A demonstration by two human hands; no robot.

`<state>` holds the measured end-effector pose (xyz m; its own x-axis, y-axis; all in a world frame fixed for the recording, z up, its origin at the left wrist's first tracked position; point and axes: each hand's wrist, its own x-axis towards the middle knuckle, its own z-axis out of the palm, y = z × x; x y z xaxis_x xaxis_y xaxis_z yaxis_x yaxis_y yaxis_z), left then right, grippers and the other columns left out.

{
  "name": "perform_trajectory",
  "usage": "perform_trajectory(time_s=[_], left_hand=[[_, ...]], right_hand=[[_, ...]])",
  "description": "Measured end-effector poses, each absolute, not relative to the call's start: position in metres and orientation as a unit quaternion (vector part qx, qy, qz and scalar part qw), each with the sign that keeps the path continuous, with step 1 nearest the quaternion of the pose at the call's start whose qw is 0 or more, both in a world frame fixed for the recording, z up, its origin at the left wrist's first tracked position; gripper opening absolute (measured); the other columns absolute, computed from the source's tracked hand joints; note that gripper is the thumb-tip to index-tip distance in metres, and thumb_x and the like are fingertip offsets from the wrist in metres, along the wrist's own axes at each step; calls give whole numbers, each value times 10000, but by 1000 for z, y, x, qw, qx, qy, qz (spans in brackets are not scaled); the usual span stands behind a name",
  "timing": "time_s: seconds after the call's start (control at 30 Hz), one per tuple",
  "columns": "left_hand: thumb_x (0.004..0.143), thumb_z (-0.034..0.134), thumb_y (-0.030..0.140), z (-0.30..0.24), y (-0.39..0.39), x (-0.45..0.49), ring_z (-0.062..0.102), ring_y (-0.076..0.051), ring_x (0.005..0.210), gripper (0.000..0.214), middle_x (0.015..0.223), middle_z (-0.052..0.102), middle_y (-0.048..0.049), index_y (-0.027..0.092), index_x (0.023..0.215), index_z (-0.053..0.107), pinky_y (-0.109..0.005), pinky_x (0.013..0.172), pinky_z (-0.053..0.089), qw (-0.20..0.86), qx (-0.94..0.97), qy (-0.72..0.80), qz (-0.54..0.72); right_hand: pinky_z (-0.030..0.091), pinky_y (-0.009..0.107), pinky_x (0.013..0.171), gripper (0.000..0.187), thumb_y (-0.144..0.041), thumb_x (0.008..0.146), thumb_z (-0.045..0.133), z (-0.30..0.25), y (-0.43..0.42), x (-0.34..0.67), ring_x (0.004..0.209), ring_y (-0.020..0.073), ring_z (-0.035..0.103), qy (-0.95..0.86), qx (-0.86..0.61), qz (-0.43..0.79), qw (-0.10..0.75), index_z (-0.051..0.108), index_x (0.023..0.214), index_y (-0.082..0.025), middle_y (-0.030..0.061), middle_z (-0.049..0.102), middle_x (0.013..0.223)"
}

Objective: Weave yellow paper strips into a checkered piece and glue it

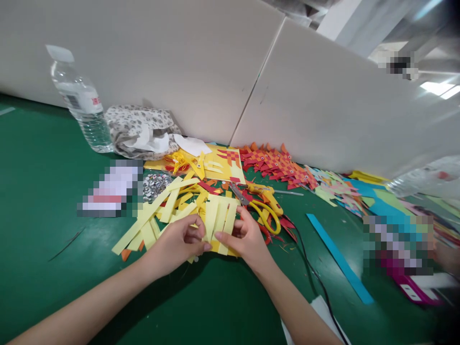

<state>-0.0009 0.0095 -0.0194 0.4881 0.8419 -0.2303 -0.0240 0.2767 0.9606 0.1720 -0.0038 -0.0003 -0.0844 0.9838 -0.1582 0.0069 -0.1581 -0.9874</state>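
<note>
Both of my hands work on a yellow paper sheet cut into strips (220,215) that lies on the green table (53,191). My left hand (178,242) is curled, its fingertips pinching the sheet's near left edge. My right hand (244,239) pinches the near right edge, thumb and fingers closed on the paper. Loose yellow paper strips (154,215) lie in a heap just left of the sheet. Yellow-handled scissors (264,203) lie just beyond my right hand.
A water bottle (81,103) stands at the back left beside a patterned cloth bag (140,129). A pile of googly eyes (155,184), woven red-orange paper fish (276,165), a blue paper strip (338,258), coloured sheets (373,196) and a black cable (316,278) surround the work. White boards (215,62) wall the back.
</note>
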Motion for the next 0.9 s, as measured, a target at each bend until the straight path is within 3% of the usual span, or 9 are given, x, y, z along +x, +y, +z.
perform_trajectory(time_s=[0.23, 0.4, 0.67, 0.77, 0.9], left_hand=[[611, 705, 224, -22, 10, -2, 509, -78, 460, 336, 506, 509, 86, 206, 683, 377, -205, 474, 423, 696, 519, 395, 301], [650, 671, 239, -22, 10, -1, 457, -59, 447, 303, 516, 431, 107, 209, 693, 373, -189, 452, 410, 673, 531, 409, 311], [631, 686, 265, -21, 10, -2, 449, -61, 449, 343, 515, 416, 105, 208, 651, 348, -182, 438, 402, 661, 534, 425, 313], [633, 678, 263, -19, 11, -2, 425, -55, 439, 337, 518, 390, 108, 208, 651, 346, -173, 422, 384, 648, 536, 435, 322], [640, 667, 265, -18, 10, -2, 388, -55, 444, 324, 531, 368, 111, 213, 668, 349, -167, 418, 375, 647, 537, 434, 324]], right_hand=[[533, 338, 647, 663, -329, 575, 776, -1, -6, 171, 753, 234, 682, -483, -510, 560, 440, 408, 1116, -224, 48, 705, 852], [529, 338, 662, 640, -308, 587, 772, -1, -6, 171, 751, 226, 678, -499, -503, 556, 434, 429, 1119, -216, 55, 705, 869], [519, 309, 641, 689, -294, 556, 790, 0, -5, 172, 749, 212, 673, -493, -513, 566, 416, 417, 1131, -227, 29, 694, 828], [502, 292, 630, 786, -267, 522, 807, 2, -3, 177, 685, 179, 655, -498, -522, 562, 405, 378, 1180, -222, -8, 667, 752], [478, 265, 609, 770, -256, 547, 790, 0, -2, 180, 619, 140, 621, -512, -534, 539, 402, 374, 1193, -210, -45, 627, 673]])
